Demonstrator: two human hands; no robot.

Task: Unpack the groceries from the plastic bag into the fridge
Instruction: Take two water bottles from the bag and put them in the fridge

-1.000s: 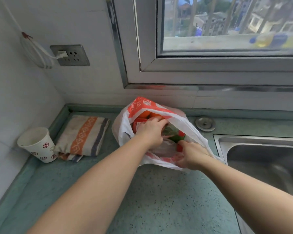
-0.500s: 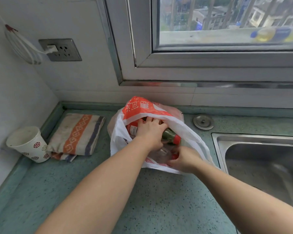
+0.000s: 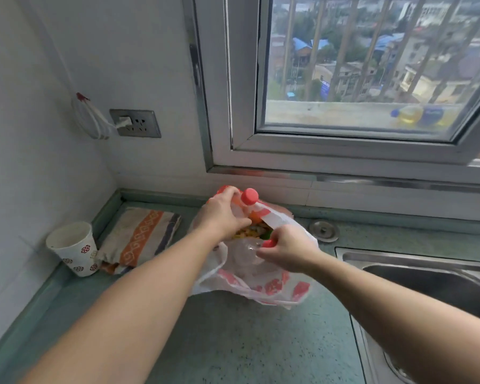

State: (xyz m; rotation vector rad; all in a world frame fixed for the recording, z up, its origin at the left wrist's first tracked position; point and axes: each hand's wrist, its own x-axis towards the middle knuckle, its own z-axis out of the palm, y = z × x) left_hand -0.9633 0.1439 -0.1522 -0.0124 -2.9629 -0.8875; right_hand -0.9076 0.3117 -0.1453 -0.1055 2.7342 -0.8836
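hands: left (image 3: 224,216) grips red-capped bottle (image 3: 249,196) | crinkled plastic bag (image 3: 263,286)

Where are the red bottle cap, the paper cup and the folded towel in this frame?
red bottle cap (image 3: 250,196): head view, on the cap's round top.
paper cup (image 3: 76,252): head view, on its patterned side wall.
folded towel (image 3: 140,235): head view, on the orange stripe across its top.

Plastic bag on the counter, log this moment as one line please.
stage: unpacking | left hand: grips red-capped bottle, partly out of plastic bag | right hand: holds second bottle's neck | fridge: unseen
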